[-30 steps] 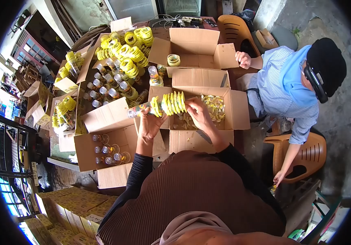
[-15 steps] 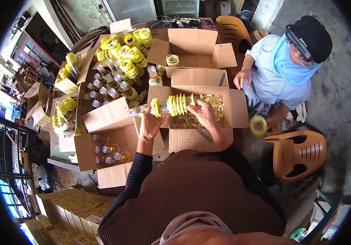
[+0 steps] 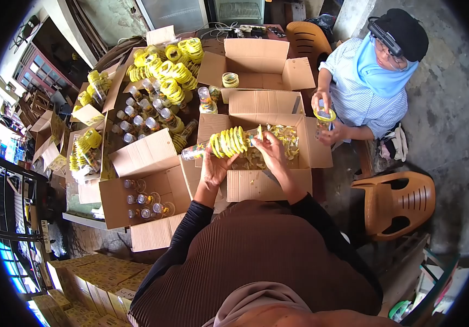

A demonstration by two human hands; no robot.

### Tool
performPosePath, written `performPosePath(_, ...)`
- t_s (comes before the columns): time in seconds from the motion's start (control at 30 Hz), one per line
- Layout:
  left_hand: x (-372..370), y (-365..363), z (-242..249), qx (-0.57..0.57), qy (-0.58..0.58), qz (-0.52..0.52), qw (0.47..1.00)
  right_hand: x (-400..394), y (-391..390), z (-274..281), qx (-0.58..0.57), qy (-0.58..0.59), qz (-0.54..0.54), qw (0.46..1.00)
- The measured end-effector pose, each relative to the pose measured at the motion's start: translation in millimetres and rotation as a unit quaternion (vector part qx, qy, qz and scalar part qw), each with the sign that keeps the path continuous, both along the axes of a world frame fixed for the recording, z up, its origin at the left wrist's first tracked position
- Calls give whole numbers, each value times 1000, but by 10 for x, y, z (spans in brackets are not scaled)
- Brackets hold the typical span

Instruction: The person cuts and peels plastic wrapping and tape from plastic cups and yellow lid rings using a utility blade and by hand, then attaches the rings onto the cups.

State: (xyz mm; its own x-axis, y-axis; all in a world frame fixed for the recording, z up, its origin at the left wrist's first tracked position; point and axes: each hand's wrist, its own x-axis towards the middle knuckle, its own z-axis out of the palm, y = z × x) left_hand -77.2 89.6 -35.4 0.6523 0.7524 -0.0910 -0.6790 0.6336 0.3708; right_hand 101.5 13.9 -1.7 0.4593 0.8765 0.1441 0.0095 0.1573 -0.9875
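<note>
Sideways, bottle [image 3: 201, 151] between left hand [image 3: 212, 166], right hand [image 3: 271, 148], rings [image 3: 230, 141] threaded.

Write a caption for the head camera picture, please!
Both hands, left hand and right hand, hold a bottle ringed with yellow bands over an open box.

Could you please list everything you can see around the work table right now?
Bottle: one, clear, held level over the table.
Rings: several, yellow, threaded on the bottle.
Open box: one, brown cardboard, under the hands, holding yellow scraps.
Ring heap: many, yellow, far side.
Standing bottles: many, clear, left of centre.
Co-worker: one, striped shirt, right, holding a ringed bottle.
Chair: one, brown, right.
Left hand: grips the bottle.
Right hand: at the rings.
</note>
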Motion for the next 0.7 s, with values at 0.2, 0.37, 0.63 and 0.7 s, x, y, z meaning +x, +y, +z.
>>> performPosePath(0.2, -218, 242, -4, 14, 4, 55, 998, 244, -163, 76, -56, 6, -113, 992)
performPosePath(0.37, -750, 828, -74, 107, 96, 195, 970, 503, -334, -246, -73, -221, -202, 951)
performPosePath(0.63, -921, 1631, -437, 237, 391, 347, 819, 492, -657, -461, -84, -388, -203, 895)
performPosePath(0.7, -772, 1794, -724, 310, 496, 364, 724, 479, -701, -480, -88, -381, -206, 897)
